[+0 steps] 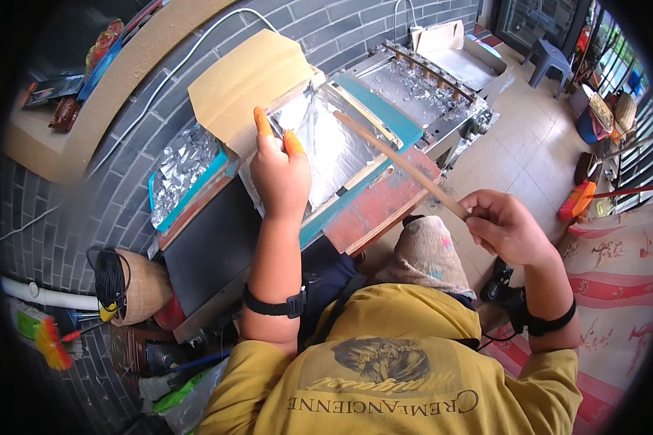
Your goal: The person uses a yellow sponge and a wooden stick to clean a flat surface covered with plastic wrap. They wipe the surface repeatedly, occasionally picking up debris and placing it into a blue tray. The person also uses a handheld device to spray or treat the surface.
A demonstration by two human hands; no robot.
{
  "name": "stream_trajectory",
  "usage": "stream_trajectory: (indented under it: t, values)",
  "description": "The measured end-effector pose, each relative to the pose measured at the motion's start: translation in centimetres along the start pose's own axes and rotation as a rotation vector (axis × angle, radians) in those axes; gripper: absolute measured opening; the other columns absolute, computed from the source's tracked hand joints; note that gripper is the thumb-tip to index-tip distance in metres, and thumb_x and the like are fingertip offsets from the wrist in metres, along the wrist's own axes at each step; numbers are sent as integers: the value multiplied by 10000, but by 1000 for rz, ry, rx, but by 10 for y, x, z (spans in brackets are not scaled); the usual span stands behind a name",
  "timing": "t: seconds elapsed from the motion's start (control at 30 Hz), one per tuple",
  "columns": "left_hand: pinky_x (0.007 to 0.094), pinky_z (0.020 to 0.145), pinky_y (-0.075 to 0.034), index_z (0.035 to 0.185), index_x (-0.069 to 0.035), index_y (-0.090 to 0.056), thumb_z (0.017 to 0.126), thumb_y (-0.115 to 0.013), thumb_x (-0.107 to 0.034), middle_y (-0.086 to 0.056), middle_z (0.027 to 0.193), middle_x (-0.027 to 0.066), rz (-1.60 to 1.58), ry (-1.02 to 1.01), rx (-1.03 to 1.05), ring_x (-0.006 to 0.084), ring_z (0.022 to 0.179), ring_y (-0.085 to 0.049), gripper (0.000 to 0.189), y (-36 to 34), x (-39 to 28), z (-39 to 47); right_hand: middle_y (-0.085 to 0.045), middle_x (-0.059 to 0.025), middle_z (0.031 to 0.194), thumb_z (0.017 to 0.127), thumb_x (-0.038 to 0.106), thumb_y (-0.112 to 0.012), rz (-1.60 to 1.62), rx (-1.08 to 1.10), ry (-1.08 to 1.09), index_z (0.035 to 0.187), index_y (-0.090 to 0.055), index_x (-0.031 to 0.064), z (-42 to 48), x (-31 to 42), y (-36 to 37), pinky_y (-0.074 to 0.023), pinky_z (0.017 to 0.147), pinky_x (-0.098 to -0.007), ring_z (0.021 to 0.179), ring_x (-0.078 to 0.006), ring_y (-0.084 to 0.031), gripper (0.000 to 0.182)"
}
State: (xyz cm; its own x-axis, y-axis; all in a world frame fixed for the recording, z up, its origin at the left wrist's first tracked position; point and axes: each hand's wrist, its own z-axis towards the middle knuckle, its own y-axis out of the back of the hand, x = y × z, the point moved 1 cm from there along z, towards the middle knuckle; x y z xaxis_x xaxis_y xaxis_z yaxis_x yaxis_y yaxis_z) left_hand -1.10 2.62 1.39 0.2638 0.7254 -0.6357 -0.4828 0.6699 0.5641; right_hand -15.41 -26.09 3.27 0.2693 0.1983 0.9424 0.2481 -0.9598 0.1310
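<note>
My left hand (281, 163), with orange covers on the thumb and a finger, is over the left part of a wooden frame holding shiny silver foil sheets (332, 147). It seems to pinch a small dark object whose kind I cannot tell. Between the thumb and fingers of my right hand (495, 225) is one end of a long thin wooden stick (408, 167); its far end reaches over the foil. The frame lies on a teal ribbed mat (378, 106). Behind my left hand stands a tan cardboard sheet (250, 81).
A teal-edged tray of crumpled foil pieces (188, 176) lies at left. Beneath the mat is a worn red board (383, 201). Beyond it, a metal tray (408, 87) bears foil scraps. A brick wall (163, 109) borders the work; a stool (549, 62) stands farther off.
</note>
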Motion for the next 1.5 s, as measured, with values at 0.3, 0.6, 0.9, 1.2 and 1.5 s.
stream_trajectory:
  t: [0.3,0.6,0.9,1.2,1.5]
  values:
    - [389,600,-482,1402,30,-325,878,-548,-52,-622,697,155,6,-76,-70,317,662,-643,575,0,7,-2,-526,13,668,900,18,-515,46,71,56,1032,-583,-5,30,-12,-20,-366,473,-218,532,-46,-463,150]
    - [376,572,-472,1406,26,-322,871,-566,-60,-597,651,122,28,-75,-81,297,610,-622,594,2,9,-4,-514,-16,638,906,16,-496,325,-74,77,1057,-546,-16,35,-27,-21,-329,394,-204,435,-65,-426,162]
    - [390,570,-480,1415,22,-300,880,-553,-82,-611,666,131,35,-78,-54,318,623,-628,601,-2,8,-6,-521,-10,640,907,36,-511,265,-32,29,1050,-554,-14,39,-24,-29,-348,412,-207,459,-62,-446,158]
    - [385,825,-508,1425,16,-254,884,-624,-242,-641,1087,233,-234,-290,369,391,973,-629,704,-22,-14,-26,-511,-6,631,901,21,-513,178,-42,45,1023,-549,0,74,-17,-39,-331,390,-203,450,-60,-439,129]
    - [330,892,-472,1251,40,-514,882,-598,-93,-652,1114,189,-16,-246,258,262,1061,-627,401,24,5,80,-516,-9,649,908,11,-500,187,-61,98,1040,-534,-3,83,-25,-40,-332,396,-205,452,-58,-430,138]
